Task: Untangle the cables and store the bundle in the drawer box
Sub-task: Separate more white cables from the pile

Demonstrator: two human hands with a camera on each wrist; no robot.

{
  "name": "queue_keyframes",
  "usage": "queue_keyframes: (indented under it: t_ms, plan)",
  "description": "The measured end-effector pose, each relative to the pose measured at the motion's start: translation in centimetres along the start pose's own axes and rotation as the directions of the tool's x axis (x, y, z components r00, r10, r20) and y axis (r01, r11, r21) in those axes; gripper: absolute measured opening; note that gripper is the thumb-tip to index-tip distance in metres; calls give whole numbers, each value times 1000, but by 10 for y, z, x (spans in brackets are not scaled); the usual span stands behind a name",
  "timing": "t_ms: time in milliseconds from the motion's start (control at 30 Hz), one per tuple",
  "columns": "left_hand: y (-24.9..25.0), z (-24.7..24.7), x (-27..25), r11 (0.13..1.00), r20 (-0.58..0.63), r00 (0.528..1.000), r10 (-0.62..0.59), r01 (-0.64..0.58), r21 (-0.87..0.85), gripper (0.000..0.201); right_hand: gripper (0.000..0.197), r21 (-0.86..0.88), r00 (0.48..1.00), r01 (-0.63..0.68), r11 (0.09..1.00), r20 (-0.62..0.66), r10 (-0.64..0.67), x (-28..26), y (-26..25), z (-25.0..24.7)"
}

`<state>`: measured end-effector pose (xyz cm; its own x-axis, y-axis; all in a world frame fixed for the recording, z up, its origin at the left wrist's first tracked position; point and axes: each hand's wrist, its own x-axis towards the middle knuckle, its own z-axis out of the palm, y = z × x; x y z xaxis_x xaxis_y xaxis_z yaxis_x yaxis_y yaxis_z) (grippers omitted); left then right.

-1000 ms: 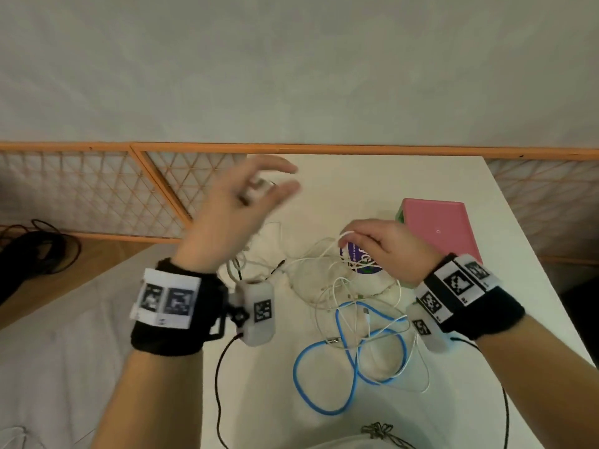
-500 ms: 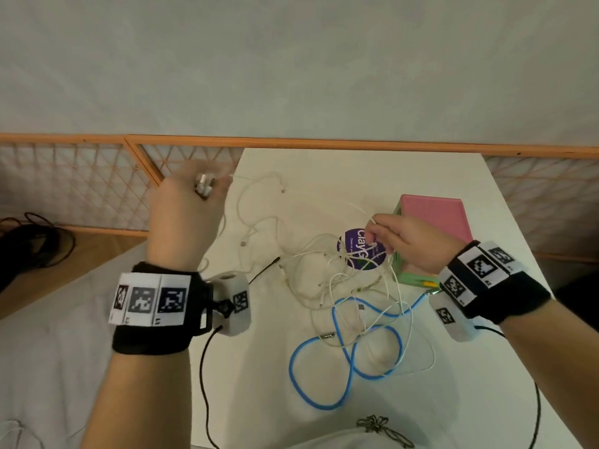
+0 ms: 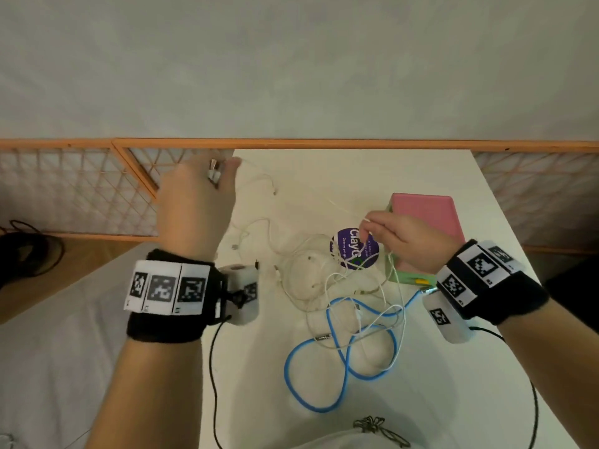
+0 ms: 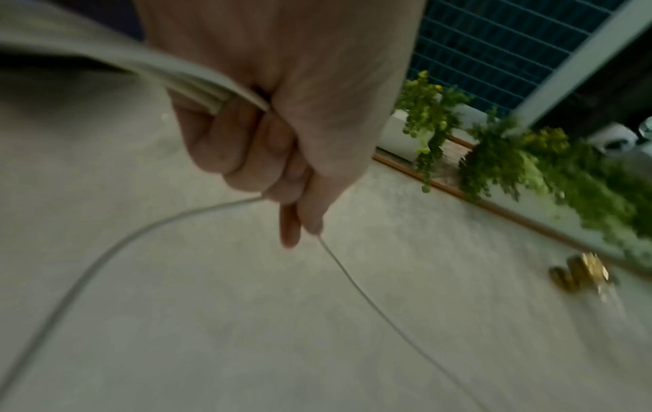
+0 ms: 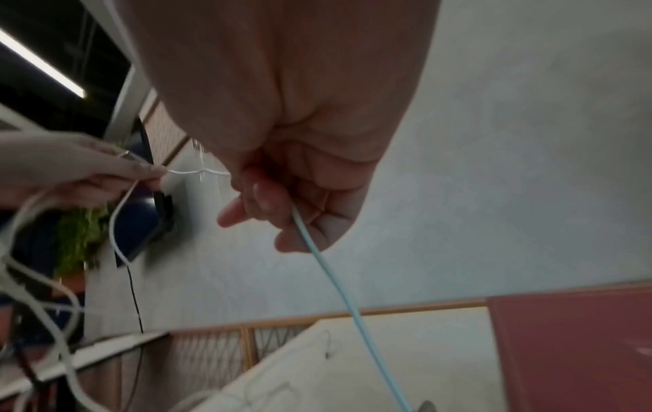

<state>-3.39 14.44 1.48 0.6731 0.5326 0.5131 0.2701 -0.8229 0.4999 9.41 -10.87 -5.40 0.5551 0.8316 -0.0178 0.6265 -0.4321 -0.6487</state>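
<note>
Your left hand is fisted around white cable with plugs poking out the top, held up over the table's far left corner. Your right hand pinches a thin white strand just above the pink box. Remaining tangle, blue cable included, lies on the table between your wrists.

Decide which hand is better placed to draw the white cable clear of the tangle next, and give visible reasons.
Probably the left hand: it grips the white cable and its plug, raised near the table's far edge. The right hand pinches the cable beside the tangle, anchoring it.
</note>
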Motion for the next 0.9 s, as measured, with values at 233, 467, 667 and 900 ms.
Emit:
queue_keyframes:
  t_ms: [233,467,667,900]
  plan:
    - [46,27,-33,925,512,773,375,-352,-146,33,23,62,984,171,983,-68,-167,13,-32,4]
    - [9,1,-3,984,-33,984,173,-174,-27,32,31,117,998,62,991,-5,-62,1,-1,13]
    - [38,21,-26,923,461,804,376,-369,-109,53,41,132,995,98,986,-38,-94,2,-13,19]
    - [30,48,-33,942,390,859,333,-320,-99,33,33,3,997,81,997,-1,-81,-9,-2,8]
